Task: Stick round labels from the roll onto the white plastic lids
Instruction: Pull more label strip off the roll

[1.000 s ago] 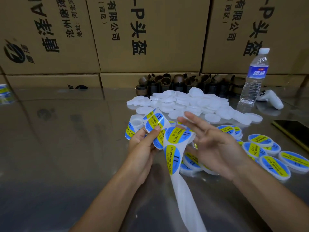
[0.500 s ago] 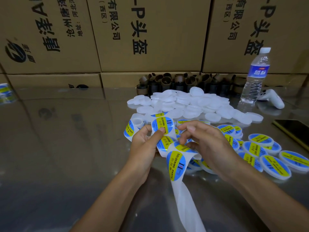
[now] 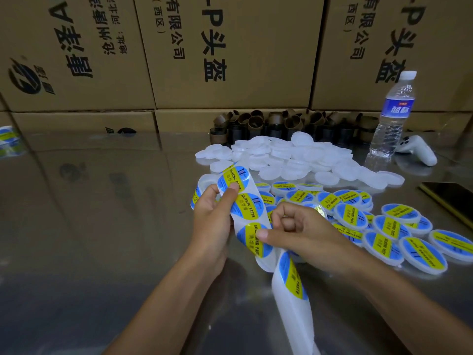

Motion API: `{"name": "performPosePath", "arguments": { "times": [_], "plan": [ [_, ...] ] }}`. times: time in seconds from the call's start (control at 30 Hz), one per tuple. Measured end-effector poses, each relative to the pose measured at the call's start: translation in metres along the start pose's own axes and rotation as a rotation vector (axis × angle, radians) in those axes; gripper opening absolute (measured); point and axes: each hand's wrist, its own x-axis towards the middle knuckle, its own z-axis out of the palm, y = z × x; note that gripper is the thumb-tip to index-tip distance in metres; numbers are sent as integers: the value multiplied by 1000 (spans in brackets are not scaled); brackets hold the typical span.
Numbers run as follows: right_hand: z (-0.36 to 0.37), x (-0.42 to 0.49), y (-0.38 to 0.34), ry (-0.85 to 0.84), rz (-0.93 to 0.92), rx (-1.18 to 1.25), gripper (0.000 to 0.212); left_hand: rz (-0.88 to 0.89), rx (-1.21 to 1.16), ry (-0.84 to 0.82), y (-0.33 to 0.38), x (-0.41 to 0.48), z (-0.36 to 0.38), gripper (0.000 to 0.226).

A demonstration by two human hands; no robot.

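Observation:
My left hand grips the roll of round blue-and-yellow labels, thumb pressed on its top label. A white backing strip runs from the roll down toward me. My right hand has its fingers curled, and its thumb pinches the edge of one label on the strip. Bare white plastic lids lie heaped behind my hands. Several labelled lids are spread out to the right.
Cardboard boxes wall off the back. Several brown cardboard cores stand before them. A water bottle and a white controller sit at back right, a dark phone at the right edge. The steel tabletop reflects everything.
The strip has been drawn out longer from the roll. My right hand went from spread fingers to curled, moved toward me along the strip and now pinches a lower label.

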Motion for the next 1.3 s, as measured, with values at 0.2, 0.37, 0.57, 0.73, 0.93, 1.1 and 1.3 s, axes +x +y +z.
{"name": "performPosePath", "arguments": {
  "times": [0.2, 0.37, 0.57, 0.73, 0.93, 1.1, 1.3],
  "plan": [
    [-5, -2, -2, -199, 59, 54, 21, -89, -197, 40, 11, -1, -2, 17],
    [-11, -5, -7, -299, 169, 303, 36, -244, -291, 18, 19, -2, -8, 40],
    [-5, -7, -10, -318, 252, 486, 26, -274, -338, -79, 15, 2, -3, 63],
    [0, -5, -8, -283, 298, 765, 20, -171, -205, -360, 14, -4, -2, 87],
    [5, -5, -9, -325, 307, 871, 11, -104, 23, -666, 10, -13, -4, 31],
    [15, -7, -6, -71, 105, 243, 19, -93, -10, -478, 5, -12, -1, 8],
    [17, -3, -4, 87, 101, 353, 28, 24, -24, -245, 4, -4, -1, 30]
  ]
}}
